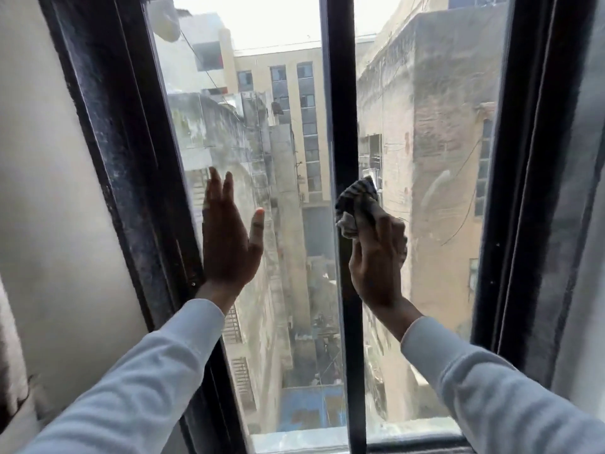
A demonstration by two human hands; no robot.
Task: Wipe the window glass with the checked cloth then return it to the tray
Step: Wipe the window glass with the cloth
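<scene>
My right hand (379, 257) grips a bunched black-and-white checked cloth (357, 201) and holds it against the window at the black centre bar (342, 126), where the bar meets the right glass pane (425, 158). Spread flat with its fingers apart, my left hand (229, 237) lies on the left glass pane (262, 142) near its left edge, holding nothing. Both arms wear pale long sleeves. No tray is in view.
A thick black window frame (108, 142) borders the glass on the left, and another black frame post (523, 191) stands on the right. A pale wall (39, 158) lies to the left. Buildings show through the glass. The sill runs along the bottom.
</scene>
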